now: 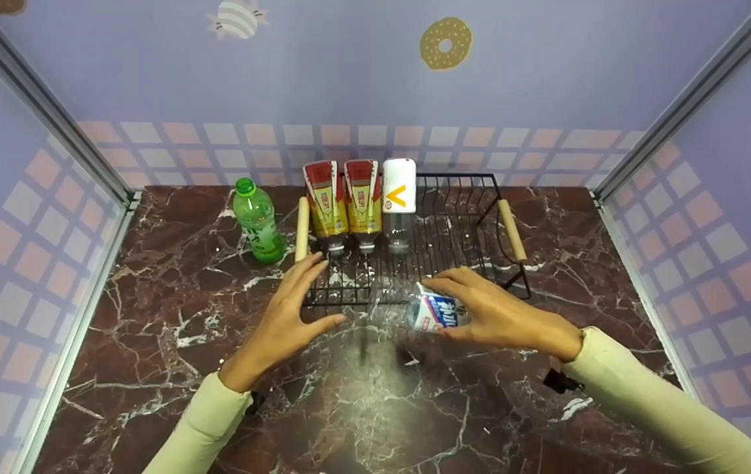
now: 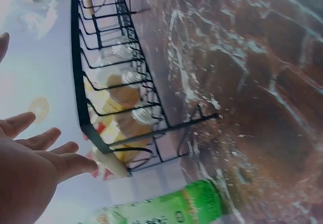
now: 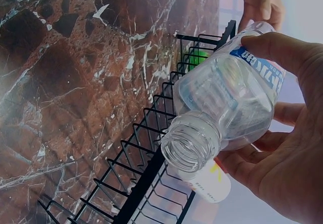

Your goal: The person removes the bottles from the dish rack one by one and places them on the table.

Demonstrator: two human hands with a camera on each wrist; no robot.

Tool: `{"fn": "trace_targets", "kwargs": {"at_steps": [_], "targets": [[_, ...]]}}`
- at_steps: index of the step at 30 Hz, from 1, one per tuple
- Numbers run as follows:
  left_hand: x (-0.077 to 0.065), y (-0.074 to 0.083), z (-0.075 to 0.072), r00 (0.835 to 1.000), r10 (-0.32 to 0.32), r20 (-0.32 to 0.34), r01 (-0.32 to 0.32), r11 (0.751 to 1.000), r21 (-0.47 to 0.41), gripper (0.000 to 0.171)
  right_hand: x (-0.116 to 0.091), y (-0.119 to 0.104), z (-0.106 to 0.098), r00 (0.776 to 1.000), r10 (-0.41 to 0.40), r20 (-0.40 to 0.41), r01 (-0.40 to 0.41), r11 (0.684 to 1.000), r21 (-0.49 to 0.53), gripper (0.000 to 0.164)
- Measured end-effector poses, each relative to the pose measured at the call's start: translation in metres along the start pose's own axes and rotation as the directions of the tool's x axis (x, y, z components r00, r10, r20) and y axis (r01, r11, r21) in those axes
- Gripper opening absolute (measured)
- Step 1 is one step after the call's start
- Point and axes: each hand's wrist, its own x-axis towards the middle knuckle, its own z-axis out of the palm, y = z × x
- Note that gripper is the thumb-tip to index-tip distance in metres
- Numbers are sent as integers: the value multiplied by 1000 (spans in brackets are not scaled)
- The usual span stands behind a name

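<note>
My right hand [image 1: 497, 313] grips a clear plastic bottle [image 3: 222, 98] around its blue-and-white label, thumb on one side and fingers on the other. The bottle is tilted over the front edge of the black wire rack [image 1: 428, 247], its bare threaded neck showing no cap in the right wrist view. Left of the bottle, my left hand [image 1: 286, 322] has its fingers spread and holds nothing, close to the rack's front left corner. Inside the rack, two bottles with red-and-yellow labels [image 1: 326, 201] and a white-labelled bottle [image 1: 400, 186] stand neck down in a row.
A green bottle [image 1: 258, 224] stands upright on the dark marble-look counter [image 1: 171, 309], left of the rack. Wooden handles [image 1: 512, 230] sit at the rack's two ends. Purple patterned walls [image 1: 349, 79] enclose the back and both sides.
</note>
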Motion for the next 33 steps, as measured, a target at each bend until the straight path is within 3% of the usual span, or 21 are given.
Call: {"fn": "trace_targets", "kwargs": {"at_steps": [16,33], "targets": [[9,41,3,985,104,137,-107,994,10,94,3,-2,-2,999,-37,3,37,999,-19,90],[16,51,9,966,114,232,-123,992,23,94,2,-3,-4,999,-45,3,45,999,-27,89]]}}
